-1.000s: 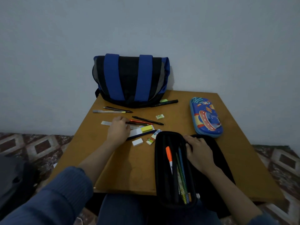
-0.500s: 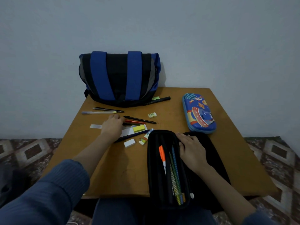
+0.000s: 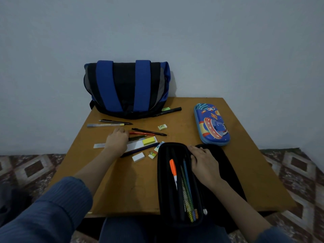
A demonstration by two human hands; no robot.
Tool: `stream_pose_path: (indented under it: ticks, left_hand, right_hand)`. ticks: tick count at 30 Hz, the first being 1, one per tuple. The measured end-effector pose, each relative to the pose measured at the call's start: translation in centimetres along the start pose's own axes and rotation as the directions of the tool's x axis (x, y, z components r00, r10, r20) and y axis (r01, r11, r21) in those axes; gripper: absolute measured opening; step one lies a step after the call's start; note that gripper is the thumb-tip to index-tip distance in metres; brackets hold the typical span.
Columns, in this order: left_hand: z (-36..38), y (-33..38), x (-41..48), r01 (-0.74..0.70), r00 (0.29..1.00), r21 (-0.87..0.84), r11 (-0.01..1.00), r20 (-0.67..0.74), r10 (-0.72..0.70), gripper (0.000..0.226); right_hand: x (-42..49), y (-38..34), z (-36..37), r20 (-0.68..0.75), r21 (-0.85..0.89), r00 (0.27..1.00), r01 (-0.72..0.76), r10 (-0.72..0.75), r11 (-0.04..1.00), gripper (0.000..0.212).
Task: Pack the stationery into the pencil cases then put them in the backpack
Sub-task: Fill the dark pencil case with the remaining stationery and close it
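— Has the left hand (image 3: 116, 141) got hold of anything?

— I can't tell. Its fingers are bent down over the ends of the red pen (image 3: 142, 133) and the green pencil (image 3: 137, 137), about the middle of the table (image 3: 122, 190). The knuckles hide whether anything is pinched. The wrist lies across the white ruler (image 3: 99, 145).

— And the right hand (image 3: 204, 161)?

— Its fingers are curled over the middle wall of the open black pencil case (image 3: 164, 181), gripping it. That case sits at the near edge, right of centre, and its near end hangs off over the person's lap.

— That's what worries me.

— Me too. If that hand lets go or leans, I reckon the case could tip off the edge. The orange marker (image 3: 172, 168) and the pencils beside it would slide out.

— What about the pick?

— The red pen, green pencil and black pen (image 3: 149, 132) lie close together. A sloppy pinch may take two, or flick one toward the left edge. The forearm could also drag the ruler, the yellow sticky pad (image 3: 148, 141) or the white eraser (image 3: 138, 157).

— The rest?

— The blue pencil case (image 3: 211, 126) is closed, near the right edge. The backpack (image 3: 126, 88) stands at the far edge with its flap down. Both want opening, I'd say.
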State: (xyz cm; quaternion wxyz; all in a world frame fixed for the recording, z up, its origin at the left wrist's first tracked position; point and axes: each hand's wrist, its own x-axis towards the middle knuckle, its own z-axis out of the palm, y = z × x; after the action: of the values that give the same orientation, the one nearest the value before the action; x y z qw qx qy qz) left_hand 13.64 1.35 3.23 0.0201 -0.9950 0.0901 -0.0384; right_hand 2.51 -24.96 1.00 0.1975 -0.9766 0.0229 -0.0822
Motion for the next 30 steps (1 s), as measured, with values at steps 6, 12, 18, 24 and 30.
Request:
stream_pose_path:
  ticks: [6,12,18,24,30]
  left_hand:
    - [-2.9,1.7,-1.1,-0.017,0.979,-0.205,0.979,-0.203,-0.025,0.024]
    - [-6.1,6.0,-4.3,0.146,0.971,-0.858,0.492,0.031,-0.235,0.006]
    - [-4.3,9.4,-8.6,0.282,0.959,-0.887,0.366,0.253,-0.126,0.012]
    - [-3.2,11.8,-10.6,0.366,0.925,-0.803,0.470,0.371,-0.086,0.030]
    - [-3.9,12.9,-11.9,0.310,0.923,-0.709,0.634,0.385,-0.021,0.020]
  right_hand:
    - [0.1,0.0,0.0,-0.004,-0.015,1.000,0.000,0.000,1.000,0.042]
    - [-0.2,-0.1,-0.2,0.016,0.072,1.000,0.004,-0.005,0.997,0.041]
    - [-0.8,0.5,-0.6,0.043,0.098,0.998,-0.050,0.046,0.994,0.046]
    - [-0.9,0.8,-0.6,0.068,0.077,0.997,-0.043,0.038,0.996,0.047]
    - [-1.0,0.8,-0.5,0.045,0.077,0.998,-0.039,0.035,0.996,0.047]
